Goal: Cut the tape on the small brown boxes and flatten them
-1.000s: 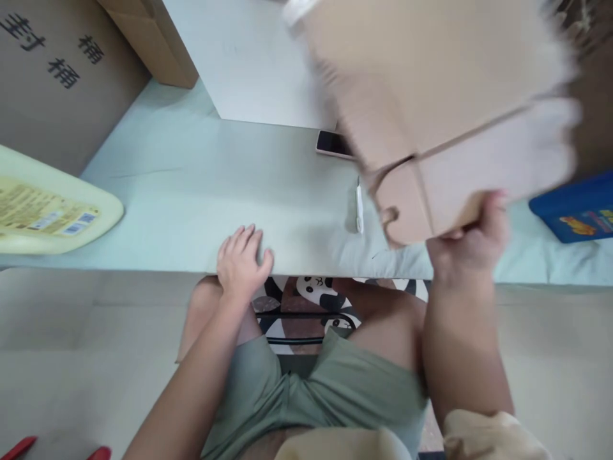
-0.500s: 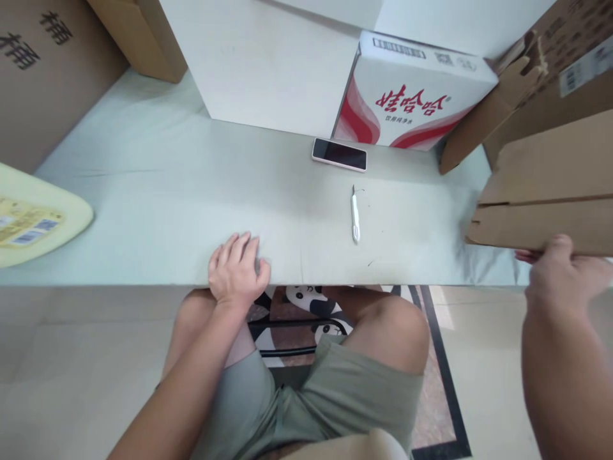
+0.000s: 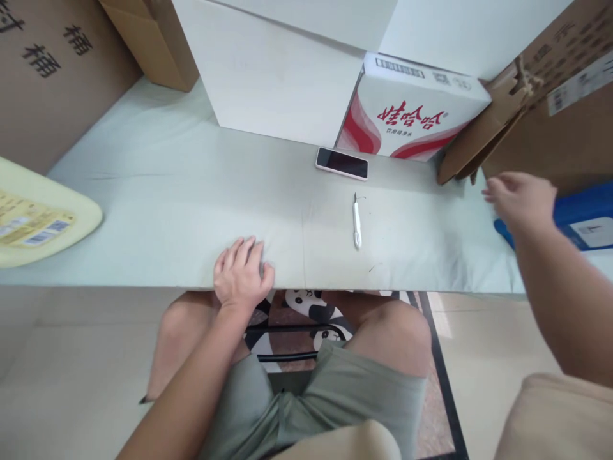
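Head view shows us our right hand [image 3: 522, 201], loosely curled and empty, beside the blue box [image 3: 582, 204], our left hand [image 3: 242, 275] spread flat on the table [image 3: 167, 211] edge, the white tool [image 3: 357, 222] between them, pointing away, nearer the left.

Looks like a home room doubling as a storage/packing spot, not a proper workshop. Evidence:
- Low surface [image 3: 191, 204] covered in a creased pale green cloth.
- Big brown carton [image 3: 57, 83] with printed Chinese characters at the left, torn cardboard boxes [image 3: 550, 115] at the right.
- Red-and-white drinks case [image 3: 412, 115] against a white panel [image 3: 278, 83].
- Yellow plastic jug [image 3: 43, 217] lying on its side, phone [image 3: 341, 163] lying loose.
- Below: tiled floor [image 3: 71, 358] and a panda-print rug [image 3: 311, 303].
- Seated person in shorts, bare knees under the edge.
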Demonstrator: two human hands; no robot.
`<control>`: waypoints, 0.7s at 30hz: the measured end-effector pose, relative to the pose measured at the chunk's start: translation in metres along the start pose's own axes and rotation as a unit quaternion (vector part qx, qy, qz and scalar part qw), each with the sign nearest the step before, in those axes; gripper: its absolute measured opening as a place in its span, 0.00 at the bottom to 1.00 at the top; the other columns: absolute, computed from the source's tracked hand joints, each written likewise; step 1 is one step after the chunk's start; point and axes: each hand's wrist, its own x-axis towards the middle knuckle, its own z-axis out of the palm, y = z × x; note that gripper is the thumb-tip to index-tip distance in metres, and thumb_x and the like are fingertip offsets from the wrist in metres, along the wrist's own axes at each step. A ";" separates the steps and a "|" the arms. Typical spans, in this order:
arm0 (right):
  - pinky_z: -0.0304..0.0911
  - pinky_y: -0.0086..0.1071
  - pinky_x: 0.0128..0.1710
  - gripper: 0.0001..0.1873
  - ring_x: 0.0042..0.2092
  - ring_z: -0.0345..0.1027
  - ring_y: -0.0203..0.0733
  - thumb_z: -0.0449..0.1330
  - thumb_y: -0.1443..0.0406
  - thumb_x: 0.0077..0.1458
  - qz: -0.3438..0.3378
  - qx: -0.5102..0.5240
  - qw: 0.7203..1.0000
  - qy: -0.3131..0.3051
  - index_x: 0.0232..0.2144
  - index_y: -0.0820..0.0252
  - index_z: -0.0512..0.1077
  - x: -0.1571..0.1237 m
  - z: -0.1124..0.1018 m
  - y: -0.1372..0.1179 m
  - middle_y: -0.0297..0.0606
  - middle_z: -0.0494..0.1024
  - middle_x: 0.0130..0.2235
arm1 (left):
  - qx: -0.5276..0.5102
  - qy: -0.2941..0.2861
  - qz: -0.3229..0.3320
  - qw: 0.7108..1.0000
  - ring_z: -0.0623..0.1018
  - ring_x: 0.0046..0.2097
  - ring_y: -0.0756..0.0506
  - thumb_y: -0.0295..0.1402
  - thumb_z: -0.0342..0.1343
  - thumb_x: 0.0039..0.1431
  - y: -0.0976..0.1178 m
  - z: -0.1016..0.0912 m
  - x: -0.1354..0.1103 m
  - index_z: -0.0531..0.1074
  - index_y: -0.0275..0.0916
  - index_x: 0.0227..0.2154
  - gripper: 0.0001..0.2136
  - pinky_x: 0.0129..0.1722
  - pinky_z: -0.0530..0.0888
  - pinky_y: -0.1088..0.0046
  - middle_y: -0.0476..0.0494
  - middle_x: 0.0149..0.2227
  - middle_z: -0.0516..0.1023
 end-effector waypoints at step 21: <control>0.77 0.50 0.50 0.20 0.39 0.83 0.53 0.62 0.54 0.58 -0.194 0.099 0.959 -0.180 0.47 0.57 0.83 -0.082 0.021 -0.197 0.43 0.87 0.36 | -0.203 0.006 -0.047 0.978 0.81 0.48 0.35 0.34 0.51 0.64 -0.048 -0.029 0.097 0.78 0.40 0.41 0.11 0.52 0.77 0.55 0.36 0.44 0.83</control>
